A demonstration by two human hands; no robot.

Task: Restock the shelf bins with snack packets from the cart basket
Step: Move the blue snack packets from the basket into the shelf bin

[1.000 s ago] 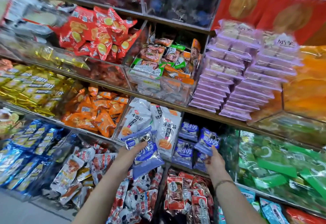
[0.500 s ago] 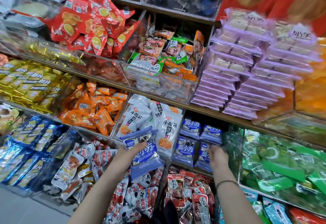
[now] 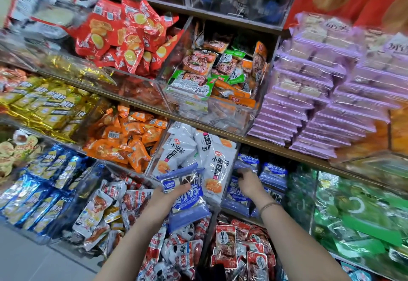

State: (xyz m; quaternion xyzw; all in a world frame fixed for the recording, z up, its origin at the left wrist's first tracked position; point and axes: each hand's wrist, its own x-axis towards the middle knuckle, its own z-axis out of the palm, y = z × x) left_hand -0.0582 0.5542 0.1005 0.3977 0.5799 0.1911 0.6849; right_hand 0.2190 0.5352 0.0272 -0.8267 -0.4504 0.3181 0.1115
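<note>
My left hand [image 3: 169,193] grips a small stack of blue-and-lilac snack packets [image 3: 187,202], holding it in front of the white packet bin. My right hand [image 3: 248,182] reaches into the shelf bin of matching blue-and-lilac packets [image 3: 273,176]. Its fingertips lie on a packet at the bin's left side, blurred, so the grip is unclear. A thin bracelet sits on that wrist. The cart basket is out of view.
Clear bins fill the shelves: white packets [image 3: 217,163] between my hands, orange packets [image 3: 123,139] to the left, red-and-white packets [image 3: 240,247] below and green packets [image 3: 357,210] to the right. Lilac packs [image 3: 313,95] are stacked above. Grey floor [image 3: 26,258] shows at lower left.
My right hand put its packet into the blue-and-lilac bin, then moved left onto the bin's left column. My left hand kept its stack, nearly still.
</note>
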